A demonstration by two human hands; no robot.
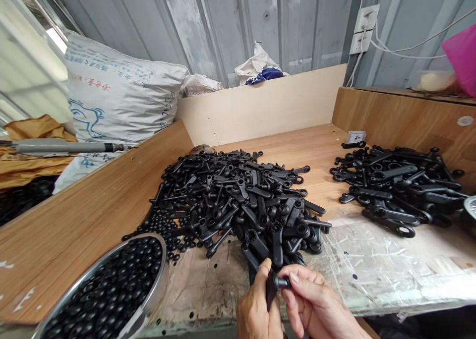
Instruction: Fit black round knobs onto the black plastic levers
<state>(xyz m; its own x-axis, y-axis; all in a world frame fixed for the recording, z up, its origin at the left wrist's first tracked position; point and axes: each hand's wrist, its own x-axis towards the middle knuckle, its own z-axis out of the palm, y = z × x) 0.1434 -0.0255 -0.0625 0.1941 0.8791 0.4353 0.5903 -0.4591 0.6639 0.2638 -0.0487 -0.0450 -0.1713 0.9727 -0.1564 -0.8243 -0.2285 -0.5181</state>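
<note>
The left hand (258, 309) comes up from the bottom edge of the view, its back turned to the camera and its thumb pointing away from the person. The right hand (312, 299) reaches in from the lower right, with the palm side partly seen and the fingers bent toward the left hand.

The left hand is closed around a black plastic crank-shaped handle (272, 288), its thumb lying along the upper end. The right hand makes a narrow pinch: thumb and index finger are on the small round knob (284, 282) that stands out from the side of this handle. The other right fingers are loosely curled below. The handle is tilted, at the front edge of the worktable, just before the large heap of black plastic handles (256, 195).

These heaped handles are flat and long, matt black, many with a ring-shaped end. A smaller pile of similar black handles (397, 185) lies at the right. At the lower left, a round shiny metal basin (160, 274) is filled with smooth black balls (107, 289); more small balls are scattered between it and the heap. The wooden worktable (201, 284) has smooth brown grain behind and a worn, scratched covering in front.
</note>
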